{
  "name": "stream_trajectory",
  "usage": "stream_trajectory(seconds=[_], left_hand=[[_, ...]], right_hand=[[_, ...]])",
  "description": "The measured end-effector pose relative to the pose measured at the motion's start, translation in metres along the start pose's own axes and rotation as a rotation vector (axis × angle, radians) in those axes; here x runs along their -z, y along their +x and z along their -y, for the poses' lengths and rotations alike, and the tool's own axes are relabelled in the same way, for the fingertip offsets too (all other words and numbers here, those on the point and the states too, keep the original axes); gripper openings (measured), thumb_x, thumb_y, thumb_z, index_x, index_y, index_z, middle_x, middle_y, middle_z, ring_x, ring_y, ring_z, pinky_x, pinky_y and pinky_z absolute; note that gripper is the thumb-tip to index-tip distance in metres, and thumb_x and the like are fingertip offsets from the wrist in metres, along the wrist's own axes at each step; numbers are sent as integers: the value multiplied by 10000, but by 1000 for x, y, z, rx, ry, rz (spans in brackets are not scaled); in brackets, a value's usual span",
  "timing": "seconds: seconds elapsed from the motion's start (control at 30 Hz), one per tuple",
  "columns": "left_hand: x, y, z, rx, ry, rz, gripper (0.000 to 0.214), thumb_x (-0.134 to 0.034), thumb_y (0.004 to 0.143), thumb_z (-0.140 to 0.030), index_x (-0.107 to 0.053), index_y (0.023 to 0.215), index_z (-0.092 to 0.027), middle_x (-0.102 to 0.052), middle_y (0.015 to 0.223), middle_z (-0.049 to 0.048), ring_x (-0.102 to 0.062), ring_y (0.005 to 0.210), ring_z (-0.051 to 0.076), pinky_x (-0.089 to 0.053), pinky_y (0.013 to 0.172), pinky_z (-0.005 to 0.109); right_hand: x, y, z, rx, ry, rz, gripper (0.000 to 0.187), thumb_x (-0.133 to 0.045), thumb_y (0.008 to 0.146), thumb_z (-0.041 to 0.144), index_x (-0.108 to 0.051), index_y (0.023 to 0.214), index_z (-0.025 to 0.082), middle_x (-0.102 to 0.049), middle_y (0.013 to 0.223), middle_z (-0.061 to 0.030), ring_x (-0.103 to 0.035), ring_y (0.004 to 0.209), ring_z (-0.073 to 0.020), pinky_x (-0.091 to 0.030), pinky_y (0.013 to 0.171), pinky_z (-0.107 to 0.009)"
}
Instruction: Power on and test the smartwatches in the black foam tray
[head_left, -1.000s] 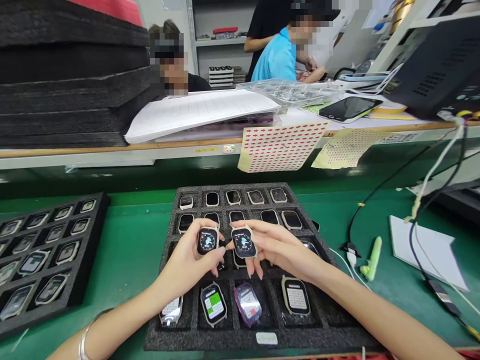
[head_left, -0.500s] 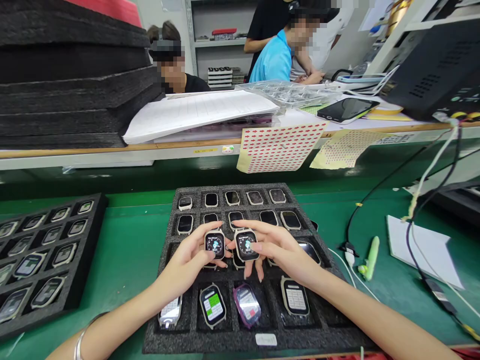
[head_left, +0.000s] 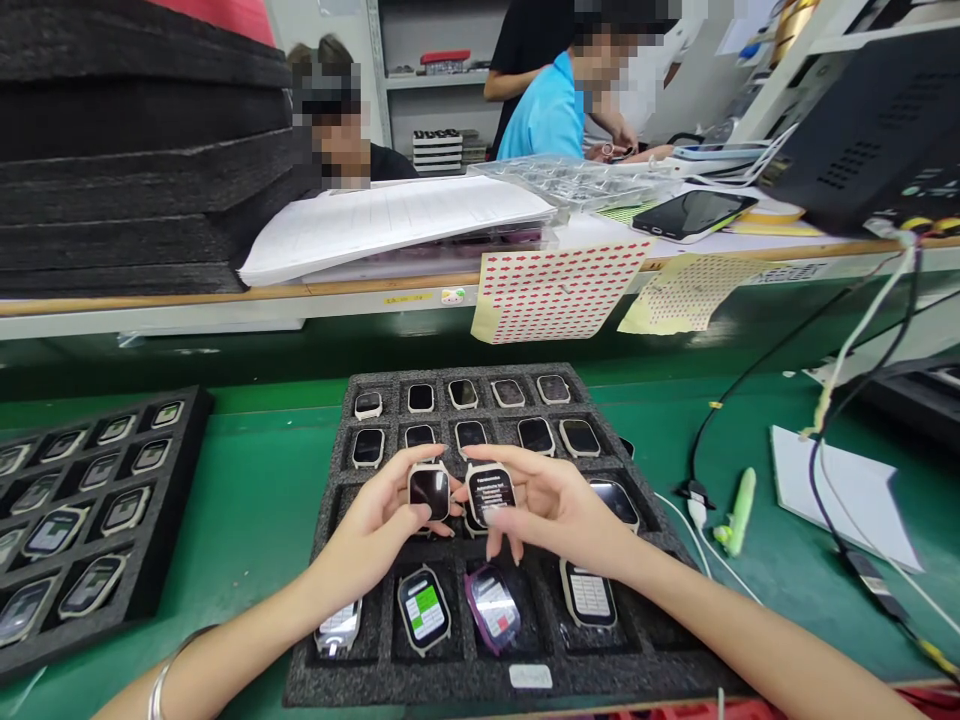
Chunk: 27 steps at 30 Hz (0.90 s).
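My left hand (head_left: 394,505) grips a smartwatch (head_left: 430,490) without a strap, its screen dark and my thumb at its lower edge. In my right hand (head_left: 551,500) is a second smartwatch (head_left: 489,486), showing white lines of text on black, with my thumb on its lower screen. Both are held side by side above a black foam tray (head_left: 337,655) of watches in separate pockets. Its front row includes a watch with a green and white screen (head_left: 424,608), a purple-cased watch (head_left: 493,608) and a watch with a white grid (head_left: 589,595).
Another foam tray of watches (head_left: 161,530) lies at the left. Cables (head_left: 694,470), a green stick-like object (head_left: 741,512) and white paper (head_left: 840,490) lie at the right. Above the bench, a shelf edge (head_left: 337,297) carries stacked foam (head_left: 135,190) and papers. People sit beyond.
The left watch's screen has gone from a dial to dark. The right watch's dial has given way to a text list, and my right thumb has shifted lower.
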<state>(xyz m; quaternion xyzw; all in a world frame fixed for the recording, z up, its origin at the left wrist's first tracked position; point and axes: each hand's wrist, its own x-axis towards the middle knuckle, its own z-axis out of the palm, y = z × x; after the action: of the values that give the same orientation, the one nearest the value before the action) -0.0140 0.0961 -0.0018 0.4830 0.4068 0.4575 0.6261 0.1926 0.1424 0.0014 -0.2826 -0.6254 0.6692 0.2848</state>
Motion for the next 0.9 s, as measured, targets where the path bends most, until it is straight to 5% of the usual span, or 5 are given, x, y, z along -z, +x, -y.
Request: stream_trajectory(seconds=[0.13,0.3,0.6,0.73,0.9], left_hand=[[1,0,-2,9,32,-39,472,-535,786,-103,-461,1241,-210,-631,1042,69,-633,869,187,-561,743,320],[3,-1,-3,-15,35,-83,437,-553,782,-93,-457,1189,-218,-595,1010,61,-612,818,173,-536,644,277],[-1,1,2,16,182,-118,400,-609,787,-163,-442,1145,-229,-559,917,11,-545,613,109,-429,445,200],[-4,0,0,-10,237,-128,321,-623,787,-188,-459,1061,-223,-551,878,-8,-519,606,105,-395,434,190],[-6,-3,1,-132,430,-186,218,-591,793,-146,-479,966,-215,-566,869,-7,-550,716,131,-459,623,240]], right_hand=[[0,-14,10,-20,-52,71,638,-671,827,195,-354,1380,216,-643,1038,-83,-689,750,-167,-576,598,-255],[25,-61,30,-29,-704,-16,511,-759,697,222,-589,1179,226,-633,1035,-72,-645,865,-231,-550,771,-328],[64,-144,12,-155,-1135,-92,501,-608,855,359,-520,1340,271,-578,1154,-113,-572,1080,-295,-499,897,-406],[72,-137,18,-121,-1173,-30,526,-655,817,468,-556,1301,289,-530,1261,-113,-523,1147,-325,-468,931,-434],[82,-86,5,-3,-1267,-206,396,-375,971,440,-652,1072,176,-628,1036,-129,-611,970,-275,-494,851,-408]])
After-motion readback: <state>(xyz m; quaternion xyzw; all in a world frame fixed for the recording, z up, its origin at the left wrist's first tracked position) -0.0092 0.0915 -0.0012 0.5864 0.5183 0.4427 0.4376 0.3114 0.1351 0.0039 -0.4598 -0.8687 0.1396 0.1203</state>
